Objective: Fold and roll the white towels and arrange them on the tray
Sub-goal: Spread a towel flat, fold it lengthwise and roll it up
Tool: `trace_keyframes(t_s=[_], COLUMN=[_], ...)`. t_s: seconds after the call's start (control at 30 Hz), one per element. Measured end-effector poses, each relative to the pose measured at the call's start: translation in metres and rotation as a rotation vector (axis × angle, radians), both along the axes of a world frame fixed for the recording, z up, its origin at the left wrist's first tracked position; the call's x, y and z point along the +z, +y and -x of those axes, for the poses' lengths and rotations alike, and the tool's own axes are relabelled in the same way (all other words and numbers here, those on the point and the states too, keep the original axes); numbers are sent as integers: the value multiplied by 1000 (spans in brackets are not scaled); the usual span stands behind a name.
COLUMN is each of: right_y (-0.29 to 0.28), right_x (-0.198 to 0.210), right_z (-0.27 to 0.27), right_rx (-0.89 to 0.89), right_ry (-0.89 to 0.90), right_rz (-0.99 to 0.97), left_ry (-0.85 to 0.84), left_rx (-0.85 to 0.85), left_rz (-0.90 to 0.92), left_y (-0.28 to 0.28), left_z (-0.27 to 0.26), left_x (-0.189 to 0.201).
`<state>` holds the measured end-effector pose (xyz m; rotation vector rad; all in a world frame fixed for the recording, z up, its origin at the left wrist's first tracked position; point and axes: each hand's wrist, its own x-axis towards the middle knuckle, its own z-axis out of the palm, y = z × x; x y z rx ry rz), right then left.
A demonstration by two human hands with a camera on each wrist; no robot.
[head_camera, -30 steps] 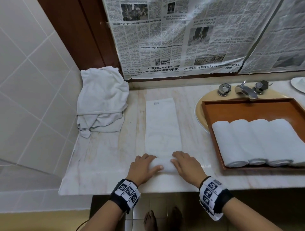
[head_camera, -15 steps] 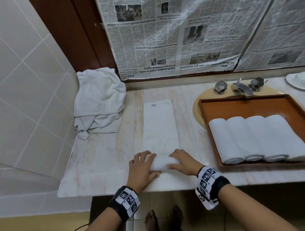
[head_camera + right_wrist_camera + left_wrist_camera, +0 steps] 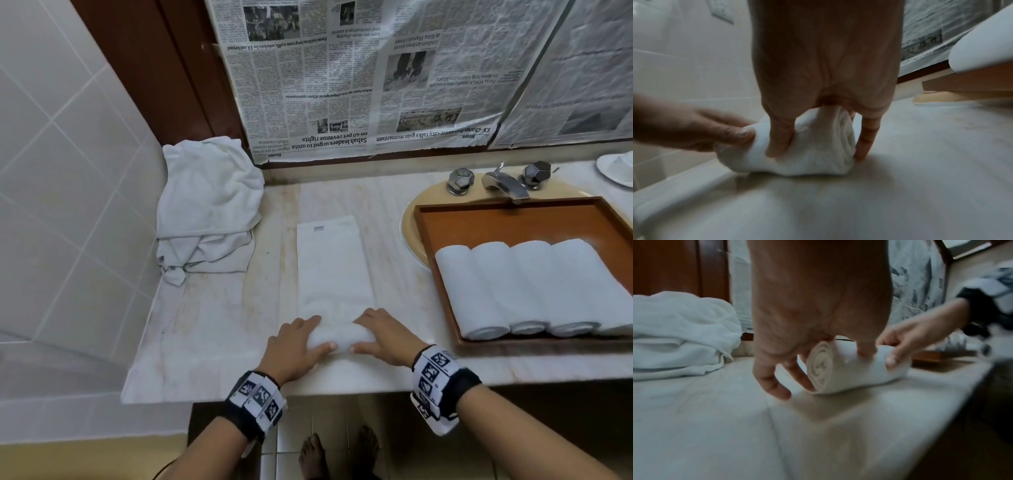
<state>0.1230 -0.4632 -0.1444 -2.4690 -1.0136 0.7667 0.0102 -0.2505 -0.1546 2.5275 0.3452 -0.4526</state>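
Left hand (image 3: 295,346) and right hand (image 3: 385,337) both gripping half-rolled towel (image 3: 334,274) on counter (image 3: 212,325), four rolled towels (image 3: 534,287) in tray (image 3: 513,219)

The rightmost rolled towel (image 3: 596,284) and the tray (image 3: 513,219) run off the right edge, and the left wrist view is blurry around the right hand (image 3: 920,332).

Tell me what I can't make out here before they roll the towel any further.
- Rightmost rolled towel on the tray: cut off by the head view's right edge.
- Towel pile: count hidden in its folds.
- Folded towel label: too small to read.
- Left hand, right hand: fingertips hidden behind the roll.
- Wrist views: motion-blurred.
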Motion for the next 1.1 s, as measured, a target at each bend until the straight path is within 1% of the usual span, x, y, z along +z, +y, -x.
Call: trace_keyframes(t_s=[0.07, 0.1, 0.17, 0.2, 0.23, 0.27, 0.3, 0.33, 0.37, 0.47, 0.53, 0.57, 0.63, 0.67, 0.73, 0.77, 0.8, 0.83, 0.9, 0.93, 1.0, 1.1], right_y=[4, 6, 6, 4, 2, 1, -1, -1, 0, 1, 3, 3, 5, 7, 7, 5, 4, 2, -1, -2, -1, 4], right_x=[4, 7, 8, 7, 7, 6, 3, 0, -3, -15, -17, -16, -12, -8, 0, 2, 4, 4, 1, 1, -2, -8], right_z=[-9, -12, -12, -10, -7, -1, 4, 9, 14, 18, 15, 12, 4, 0, -7, -7, -7, -4, 3, 9, 19, 24], right_rx=[47, 63, 57, 28, -7, -29, -30, -12, 21, 91, 97, 83, 34, 9, -23, -31, -39, -54, -76, -56, 5, 3], right_ry=[71, 112, 189, 188, 136, 2, -174, -311, -382, -446, -418, -386, -239, -148, 16, 68, 80, 34, -223, -336, -409, -436], right_rz=[70, 85, 58, 33, 22, 30, 46, 59, 63, 88, 97, 80, 21, 1, -3, 5, 12, 13, -13, -16, 30, 62], left_ry=[-142, -160, -105, -65, -37, -23, -21, -19, -17, -52, -154, -215, -290, -302, -282, -253, -215, -166, -82, -63, -40, -83], left_rx=[-4, -8, 18, 40, 63, 80, 99, 124, 152, 248, 267, 236, 99, 36, -19, -25, -18, -2, 27, 30, 42, 102], left_rz=[-98, -100, -4, 63, 115, 143, 155, 163, 163, 67, 6, -23, -120, -165, -184, -155, -96, -20, 108, 151, 221, 267], left_y=[-5, -7, -7, -5, -2, 1, 3, 4, 3, -5, -13, -15, -19, -20, -18, -15, -10, -6, 5, 9, 13, 9], left_z=[7, 9, 11, 9, 6, 1, -4, -9, -13, -17, -11, -7, 1, 5, 7, 5, 1, -5, -20, -27, -37, -36], left_x=[0, -1, -3, -4, -6, -8, -10, -10, -9, -6, -2, -2, -5, -7, -9, -7, -6, -4, 0, 2, 5, 5])
